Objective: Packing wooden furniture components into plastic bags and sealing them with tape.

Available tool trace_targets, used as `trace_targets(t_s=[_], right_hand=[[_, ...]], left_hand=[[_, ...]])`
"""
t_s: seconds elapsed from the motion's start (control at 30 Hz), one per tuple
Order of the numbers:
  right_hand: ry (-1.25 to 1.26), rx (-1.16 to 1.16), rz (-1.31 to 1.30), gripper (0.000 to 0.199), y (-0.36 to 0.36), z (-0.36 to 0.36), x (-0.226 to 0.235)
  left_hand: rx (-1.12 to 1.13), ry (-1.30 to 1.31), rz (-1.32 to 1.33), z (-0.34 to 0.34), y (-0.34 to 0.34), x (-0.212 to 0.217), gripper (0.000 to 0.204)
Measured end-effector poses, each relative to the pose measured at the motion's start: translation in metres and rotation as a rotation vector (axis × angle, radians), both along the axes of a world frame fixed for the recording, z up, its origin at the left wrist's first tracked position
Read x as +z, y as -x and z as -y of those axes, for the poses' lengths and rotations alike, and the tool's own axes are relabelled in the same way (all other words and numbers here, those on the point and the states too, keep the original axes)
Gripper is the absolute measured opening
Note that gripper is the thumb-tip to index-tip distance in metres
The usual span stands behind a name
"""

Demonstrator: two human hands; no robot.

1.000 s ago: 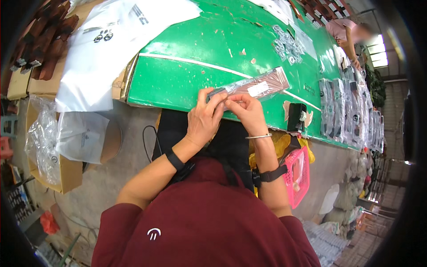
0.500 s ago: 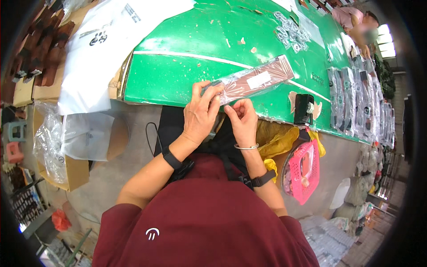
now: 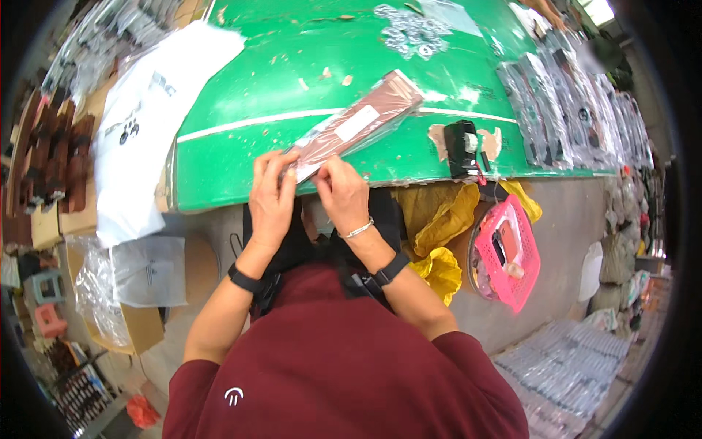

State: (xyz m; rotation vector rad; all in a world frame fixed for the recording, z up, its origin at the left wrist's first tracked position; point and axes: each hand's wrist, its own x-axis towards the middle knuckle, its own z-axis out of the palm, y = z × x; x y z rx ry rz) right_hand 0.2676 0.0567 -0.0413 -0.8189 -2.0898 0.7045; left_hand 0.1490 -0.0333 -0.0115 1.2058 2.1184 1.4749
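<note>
A long brown piece in a clear plastic bag (image 3: 393, 96), with a white label on its upper face, lies slanted on the green tabletop (image 3: 241, 157). Its near end comes close to the table's front edge. My left hand (image 3: 272, 199) grips the left corner of that end, fingertips on the film. At the same end's right side, my right hand (image 3: 345, 192) is closed, thumb and finger pinching at the bag's edge. Exactly what the right fingertips hold is partly hidden.
A black tape dispenser (image 3: 462, 150) stands near the table's front edge. Bagged pieces (image 3: 545, 110) line the right side; small rings (image 3: 413, 33) lie farther back. A white plastic sheet (image 3: 157, 124) hangs at left. Below are a pink basket (image 3: 523, 274) and a cardboard box (image 3: 142, 325).
My right hand has come against the near end of the bag, closer to my left hand. The whole view has shifted, so the table and surroundings appear turned.
</note>
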Motion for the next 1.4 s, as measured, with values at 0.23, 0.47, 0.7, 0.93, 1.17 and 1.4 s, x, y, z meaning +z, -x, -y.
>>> trace_targets(t_s=[0.23, 0.47, 0.7, 0.93, 1.17, 1.4], right_hand=[[-0.013, -0.412, -0.096, 0.021, -0.136, -0.044, 0.061], [0.035, -0.514, 0.174, 0.048, -0.199, -0.107, 0.051], [0.137, -0.506, 0.138, 0.045, -0.193, -0.122, 0.048], [0.181, -0.559, -0.022, 0.028, -0.191, -0.127, 0.04], [0.308, -0.54, -0.072, 0.024, -0.192, -0.119, 0.058], [0.764, -0.352, -0.457, 0.022, -0.23, -0.077, 0.049]], left_hand=[[0.003, 0.334, -0.646, -0.001, -0.001, 0.046, 0.044], [-0.141, 0.253, -0.906, -0.094, -0.036, 0.038, 0.094], [-0.125, 0.361, -0.946, -0.109, -0.043, 0.014, 0.101], [-0.075, 0.397, -1.016, -0.113, -0.047, 0.015, 0.091], [-0.025, 0.38, -1.135, -0.116, -0.043, 0.004, 0.081], [-0.079, 0.377, -1.076, -0.113, -0.042, 0.006, 0.076]])
